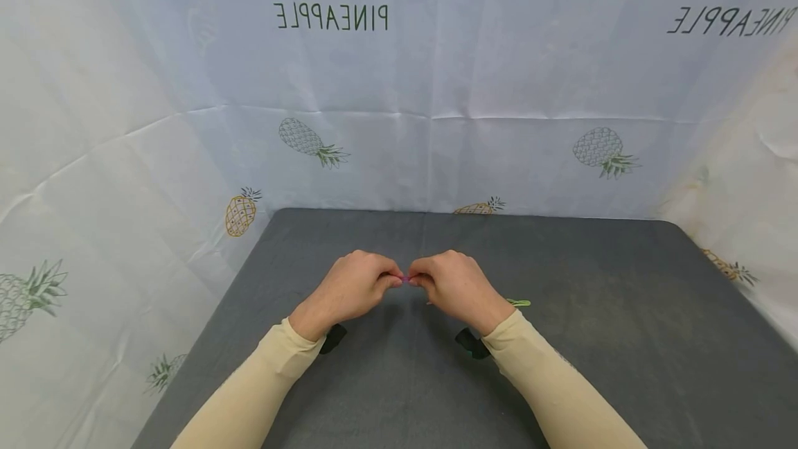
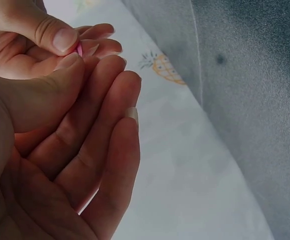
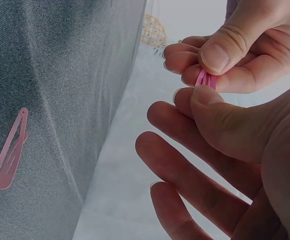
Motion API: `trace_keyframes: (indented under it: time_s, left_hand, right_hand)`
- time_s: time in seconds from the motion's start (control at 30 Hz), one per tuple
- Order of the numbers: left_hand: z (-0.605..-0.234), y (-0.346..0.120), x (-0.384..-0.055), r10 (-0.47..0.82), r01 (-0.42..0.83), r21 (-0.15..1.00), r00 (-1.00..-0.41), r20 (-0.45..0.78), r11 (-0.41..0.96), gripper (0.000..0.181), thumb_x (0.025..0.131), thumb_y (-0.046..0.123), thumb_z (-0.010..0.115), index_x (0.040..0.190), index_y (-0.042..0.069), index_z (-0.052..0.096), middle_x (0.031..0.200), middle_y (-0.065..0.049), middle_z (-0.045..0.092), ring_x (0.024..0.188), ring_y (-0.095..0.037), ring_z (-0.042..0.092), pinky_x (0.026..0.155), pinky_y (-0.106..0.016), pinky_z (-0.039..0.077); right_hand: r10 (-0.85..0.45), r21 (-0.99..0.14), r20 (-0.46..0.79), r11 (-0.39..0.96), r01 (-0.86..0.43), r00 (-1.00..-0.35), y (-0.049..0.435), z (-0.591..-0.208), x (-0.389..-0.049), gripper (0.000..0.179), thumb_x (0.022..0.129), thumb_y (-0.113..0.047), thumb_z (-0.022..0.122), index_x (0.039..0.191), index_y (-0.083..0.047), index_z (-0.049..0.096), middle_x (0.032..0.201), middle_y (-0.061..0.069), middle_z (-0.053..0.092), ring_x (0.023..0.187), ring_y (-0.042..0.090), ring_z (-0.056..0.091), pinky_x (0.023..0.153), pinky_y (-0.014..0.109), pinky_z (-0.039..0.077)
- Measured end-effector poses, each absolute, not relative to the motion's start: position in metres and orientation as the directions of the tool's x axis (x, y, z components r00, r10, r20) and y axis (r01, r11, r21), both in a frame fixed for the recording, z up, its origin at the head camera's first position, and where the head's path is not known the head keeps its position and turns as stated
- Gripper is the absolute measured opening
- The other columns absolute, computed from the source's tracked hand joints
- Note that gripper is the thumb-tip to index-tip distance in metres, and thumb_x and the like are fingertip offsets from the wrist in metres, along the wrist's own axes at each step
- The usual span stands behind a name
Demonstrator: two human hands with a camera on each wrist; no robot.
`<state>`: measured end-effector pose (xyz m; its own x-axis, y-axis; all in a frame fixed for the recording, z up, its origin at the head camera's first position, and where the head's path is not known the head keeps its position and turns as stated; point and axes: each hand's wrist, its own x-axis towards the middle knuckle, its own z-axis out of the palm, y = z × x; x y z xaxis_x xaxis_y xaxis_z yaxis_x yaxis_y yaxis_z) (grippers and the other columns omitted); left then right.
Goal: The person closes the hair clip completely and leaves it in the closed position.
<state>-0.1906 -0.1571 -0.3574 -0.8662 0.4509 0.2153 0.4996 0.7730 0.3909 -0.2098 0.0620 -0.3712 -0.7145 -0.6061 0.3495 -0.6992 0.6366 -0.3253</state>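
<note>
Between the two hands is a small pink snap hair clip (image 3: 206, 79), mostly covered by the fingertips. My left hand (image 1: 354, 285) pinches one end of it between thumb and index finger. The other end is pinched by the thumb and index finger of my right hand (image 1: 458, 288), whose remaining fingers are spread loosely in the right wrist view. Only a pink sliver of the clip (image 2: 80, 49) shows in the left wrist view. A second pink hair clip (image 3: 7, 162) lies on the grey table to one side of the right hand.
A light green looped item (image 1: 519, 303) lies on the grey table (image 1: 598, 338) just beyond the right wrist, partly hidden by it. White cloth (image 1: 430, 75) printed with pineapples hangs behind the table and along both sides.
</note>
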Motion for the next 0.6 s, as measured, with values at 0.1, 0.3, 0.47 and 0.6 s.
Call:
trace_keyframes:
  time_s: [0.1,0.3,0.47,0.6]
  left_hand:
    - [-0.3576,-0.1576,-0.1907,0.45,0.502,0.393,-0.865,0.222,0.77,0.01,0.101,0.021,0.078,0.104,0.017,0.086,0.092,0.004,0.082,0.058,-0.003,0.054,0.055,-0.024,0.047]
    - [-0.3574,-0.1579,-0.1907,0.448,0.501,0.398,-0.865,0.224,0.769,0.011,0.101,0.021,0.078,0.104,0.017,0.087,0.092,0.002,0.082,0.056,-0.004,0.053,0.054,-0.024,0.045]
    - [-0.3573,-0.1579,-0.1911,0.448,0.497,0.405,-0.867,0.217,0.767,0.01,0.101,0.021,0.078,0.103,0.017,0.087,0.091,0.004,0.082,0.055,-0.004,0.053,0.054,-0.024,0.045]
    - [-0.3574,-0.1593,-0.1918,0.447,0.489,0.437,-0.871,0.203,0.755,0.011,0.101,0.021,0.078,0.103,0.016,0.087,0.09,0.004,0.081,0.055,-0.005,0.053,0.054,-0.024,0.044]
  right_hand:
    - [-0.604,-0.318,0.356,0.639,-0.7,-0.713,0.0621,-0.37,-0.2094,0.005,0.1,-0.018,0.079,0.1,-0.017,0.084,0.086,-0.002,0.081,0.053,-0.003,0.058,0.058,0.021,0.051]
    - [-0.602,-0.299,0.366,0.646,-0.702,-0.71,0.0618,-0.3695,-0.2094,0.005,0.1,-0.02,0.079,0.101,-0.018,0.085,0.085,-0.003,0.08,0.053,-0.003,0.059,0.058,0.022,0.051]
    - [-0.598,-0.302,0.369,0.647,-0.701,-0.711,0.0619,-0.3701,-0.2098,0.005,0.099,-0.02,0.08,0.101,-0.019,0.085,0.085,-0.004,0.08,0.054,-0.004,0.059,0.058,0.022,0.051]
    - [-0.596,-0.309,0.374,0.643,-0.701,-0.711,0.062,-0.3699,-0.2099,0.006,0.099,-0.019,0.08,0.1,-0.019,0.086,0.086,-0.004,0.081,0.053,-0.005,0.059,0.058,0.022,0.052]
